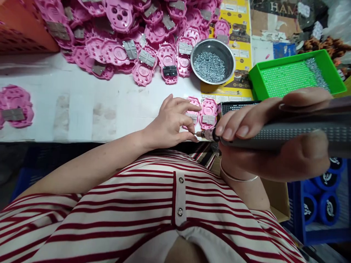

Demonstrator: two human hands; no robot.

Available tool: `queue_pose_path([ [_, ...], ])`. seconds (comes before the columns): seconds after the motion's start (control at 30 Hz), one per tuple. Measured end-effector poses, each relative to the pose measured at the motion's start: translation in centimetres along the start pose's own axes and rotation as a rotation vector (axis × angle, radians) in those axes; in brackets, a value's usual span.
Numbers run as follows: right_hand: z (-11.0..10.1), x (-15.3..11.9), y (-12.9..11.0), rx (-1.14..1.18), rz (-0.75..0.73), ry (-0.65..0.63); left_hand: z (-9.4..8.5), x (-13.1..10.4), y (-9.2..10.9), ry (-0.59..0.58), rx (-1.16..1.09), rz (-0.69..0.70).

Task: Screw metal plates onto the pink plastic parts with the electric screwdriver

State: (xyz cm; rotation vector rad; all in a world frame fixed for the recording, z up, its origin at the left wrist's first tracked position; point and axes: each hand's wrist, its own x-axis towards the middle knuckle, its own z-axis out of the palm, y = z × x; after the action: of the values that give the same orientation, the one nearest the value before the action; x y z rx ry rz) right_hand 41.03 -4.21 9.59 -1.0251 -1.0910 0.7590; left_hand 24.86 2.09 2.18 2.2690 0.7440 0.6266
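Two pink casings lie side by side near the front edge of the white table, each with a grey plate at its near end; the left one is partly hidden by the left hand. That hand's thumb and forefinger close in around the tip of a thick-bodied screwdriver, its other fingers spread over the left casing; whether the two fingertips pinch a screw or the bit itself, I cannot tell. The right hand is wrapped around the screwdriver's ribbed grey body, bit pointing left, just beside the casings. Behind the right hand, a dark perforated tray shows only in part, its contents mostly hidden. Beyond the casings, a round metal bowl holds a broad layer of small silvery screws, standing partly on a yellow printed sheet. To its right, a green tray has small silvery pieces gathered at its right end, with its ridged floor bare elsewhere. A large heap of similar pink parts fills the table's far side, next to an orange basket whose inside is out of sight. Lower right, a blue crate holds round blue items with black tops, beside a cardboard box.
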Motion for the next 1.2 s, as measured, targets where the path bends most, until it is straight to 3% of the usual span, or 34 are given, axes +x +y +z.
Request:
queue_pose_path([
  [0.63, 2.2, 0.8, -0.2, -0.033, 0.077, -0.031, 0.2, 0.5, -0.3, 0.022, 0.025, -0.016],
  [0.8, 2.3, 0.6, 0.4, -0.038, 0.083, -0.039, 0.2, 0.6, -0.2, -0.004, 0.135, 0.01],
  [0.97, 2.1, 0.6, 1.9, -0.062, 0.082, -0.046, 0.8, 0.6, -1.1, 0.044, 0.212, -0.058],
  [1.07, 1.8, 0.9, 3.7, -0.093, -0.02, -0.008, 1.0, 0.6, -1.5, 0.049, 0.233, -0.088],
  [1.2, 1.7, 1.3, 6.1, -0.002, -0.411, 0.117, 1.3, 0.5, -1.6, 0.052, 0.245, -0.078],
])
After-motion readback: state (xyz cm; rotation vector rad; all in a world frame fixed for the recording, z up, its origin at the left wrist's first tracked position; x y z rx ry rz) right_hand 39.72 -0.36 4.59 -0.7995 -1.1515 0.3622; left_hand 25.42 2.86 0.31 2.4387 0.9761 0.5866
